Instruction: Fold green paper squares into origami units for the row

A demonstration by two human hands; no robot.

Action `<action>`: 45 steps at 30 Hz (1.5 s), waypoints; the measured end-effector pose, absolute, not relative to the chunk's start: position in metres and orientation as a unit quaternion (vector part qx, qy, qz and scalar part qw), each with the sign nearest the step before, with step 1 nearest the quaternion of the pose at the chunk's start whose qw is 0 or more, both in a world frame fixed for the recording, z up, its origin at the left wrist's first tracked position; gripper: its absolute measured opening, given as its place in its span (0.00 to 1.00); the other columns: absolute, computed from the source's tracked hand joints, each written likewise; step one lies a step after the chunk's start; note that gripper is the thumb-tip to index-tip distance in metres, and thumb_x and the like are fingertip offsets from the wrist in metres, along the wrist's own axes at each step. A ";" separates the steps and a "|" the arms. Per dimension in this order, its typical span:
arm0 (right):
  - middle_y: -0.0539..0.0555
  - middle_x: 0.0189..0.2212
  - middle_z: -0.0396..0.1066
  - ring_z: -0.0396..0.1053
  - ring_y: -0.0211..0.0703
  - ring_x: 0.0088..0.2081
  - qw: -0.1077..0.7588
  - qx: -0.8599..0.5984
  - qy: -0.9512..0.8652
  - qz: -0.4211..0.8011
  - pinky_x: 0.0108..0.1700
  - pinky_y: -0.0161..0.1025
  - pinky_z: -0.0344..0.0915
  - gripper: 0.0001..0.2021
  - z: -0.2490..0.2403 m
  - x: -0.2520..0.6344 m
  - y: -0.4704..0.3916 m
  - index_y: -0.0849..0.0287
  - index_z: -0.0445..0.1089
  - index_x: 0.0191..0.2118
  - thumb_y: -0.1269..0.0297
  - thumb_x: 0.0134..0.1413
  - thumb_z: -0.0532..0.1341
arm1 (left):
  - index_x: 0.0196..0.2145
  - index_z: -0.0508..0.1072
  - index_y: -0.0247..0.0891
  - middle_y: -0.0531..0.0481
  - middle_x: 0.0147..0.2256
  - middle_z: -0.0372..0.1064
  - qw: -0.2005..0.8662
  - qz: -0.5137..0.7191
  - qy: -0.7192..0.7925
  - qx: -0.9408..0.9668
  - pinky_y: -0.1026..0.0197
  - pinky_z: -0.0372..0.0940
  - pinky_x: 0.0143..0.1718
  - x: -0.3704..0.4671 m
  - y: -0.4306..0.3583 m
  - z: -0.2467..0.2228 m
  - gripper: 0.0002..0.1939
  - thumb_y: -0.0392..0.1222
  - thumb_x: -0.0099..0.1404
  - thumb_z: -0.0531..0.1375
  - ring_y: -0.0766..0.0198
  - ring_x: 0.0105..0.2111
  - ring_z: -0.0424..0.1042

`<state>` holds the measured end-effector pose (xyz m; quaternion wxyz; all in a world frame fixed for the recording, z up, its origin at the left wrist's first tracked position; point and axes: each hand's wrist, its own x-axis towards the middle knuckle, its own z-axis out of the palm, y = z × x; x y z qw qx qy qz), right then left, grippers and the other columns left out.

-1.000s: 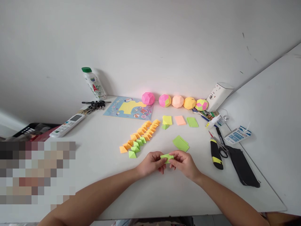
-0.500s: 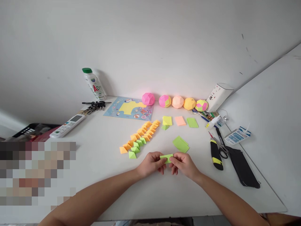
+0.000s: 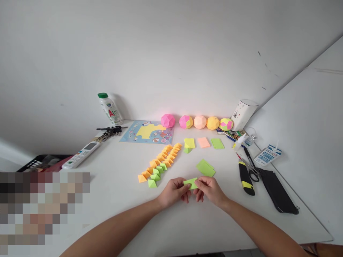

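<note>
A small folded green paper [image 3: 190, 183] is held between both hands near the table's front. My left hand [image 3: 177, 191] pinches its left end with thumb and fingers. At the right end, my right hand [image 3: 210, 189] grips it the same way. Just beyond the hands lie loose green sheets [image 3: 205, 167]. To the left, folded orange pieces [image 3: 161, 156] and folded green pieces [image 3: 155, 177] form slanting rows. Farther back are a yellow pad [image 3: 189, 143], a peach pad [image 3: 204, 142] and a green pad [image 3: 218, 144].
Faceted paper balls [image 3: 200, 122] line the wall beside a blue card [image 3: 128, 134]. At left are a bottle [image 3: 110, 111], keys [image 3: 111, 132] and a remote [image 3: 81, 155]. A cutter [image 3: 245, 178], scissors [image 3: 254, 174], a black pouch [image 3: 278, 192] and a white box [image 3: 268, 155] lie right.
The head view has tilted slightly, so the tabletop things appear lower. Both hands still hold the green paper, which now slants a little more.
</note>
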<state>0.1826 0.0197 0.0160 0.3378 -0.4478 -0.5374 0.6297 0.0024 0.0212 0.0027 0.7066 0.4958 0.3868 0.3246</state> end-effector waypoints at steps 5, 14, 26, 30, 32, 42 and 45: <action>0.49 0.20 0.69 0.69 0.35 0.16 0.345 -0.460 -0.552 0.604 0.16 0.29 0.60 0.17 0.014 0.182 0.019 0.63 0.63 0.26 0.52 0.53 0.58 | 0.27 0.65 0.35 0.52 0.22 0.69 0.705 0.313 0.374 0.515 0.67 0.61 0.20 0.001 0.023 0.001 0.18 0.54 0.56 0.60 0.68 0.18 0.70; 0.50 0.21 0.70 0.70 0.37 0.17 0.336 -0.428 -0.544 0.639 0.17 0.30 0.60 0.19 0.012 0.182 0.022 0.63 0.63 0.27 0.50 0.55 0.55 | 0.25 0.67 0.34 0.53 0.20 0.69 0.711 0.310 0.366 0.515 0.67 0.60 0.19 0.000 0.024 0.001 0.17 0.52 0.56 0.60 0.69 0.16 0.67; 0.50 0.22 0.69 0.69 0.36 0.19 0.306 -0.424 -0.563 0.640 0.19 0.30 0.61 0.16 0.015 0.183 0.020 0.63 0.63 0.26 0.53 0.53 0.58 | 0.25 0.66 0.33 0.52 0.20 0.69 0.728 0.321 0.355 0.491 0.67 0.59 0.18 -0.001 0.025 -0.001 0.16 0.50 0.56 0.61 0.69 0.15 0.68; 0.50 0.22 0.69 0.69 0.35 0.19 0.305 -0.427 -0.571 0.631 0.19 0.31 0.61 0.17 0.014 0.183 0.019 0.63 0.64 0.26 0.53 0.54 0.57 | 0.25 0.66 0.34 0.53 0.20 0.69 0.725 0.322 0.362 0.490 0.67 0.59 0.18 -0.001 0.025 0.000 0.16 0.50 0.56 0.61 0.69 0.15 0.68; 0.50 0.22 0.69 0.69 0.35 0.19 0.306 -0.426 -0.580 0.623 0.19 0.31 0.61 0.17 0.013 0.183 0.018 0.64 0.64 0.26 0.54 0.54 0.56 | 0.25 0.65 0.34 0.53 0.20 0.69 0.721 0.322 0.370 0.489 0.67 0.59 0.17 -0.001 0.024 0.001 0.16 0.51 0.55 0.61 0.69 0.15 0.68; 0.49 0.23 0.68 0.68 0.34 0.19 0.267 -0.457 -0.607 0.593 0.18 0.29 0.60 0.10 0.003 0.184 0.019 0.63 0.64 0.28 0.60 0.51 0.58 | 0.24 0.65 0.34 0.53 0.20 0.67 0.680 0.314 0.394 0.533 0.66 0.59 0.19 0.002 0.018 0.002 0.16 0.51 0.54 0.61 0.69 0.16 0.67; 0.48 0.20 0.67 0.66 0.33 0.17 0.247 -0.464 -0.620 0.583 0.16 0.27 0.57 0.08 0.004 0.185 0.020 0.62 0.64 0.27 0.62 0.51 0.57 | 0.25 0.66 0.34 0.53 0.21 0.66 0.667 0.314 0.391 0.552 0.66 0.59 0.19 0.002 0.016 -0.001 0.15 0.51 0.56 0.59 0.69 0.17 0.67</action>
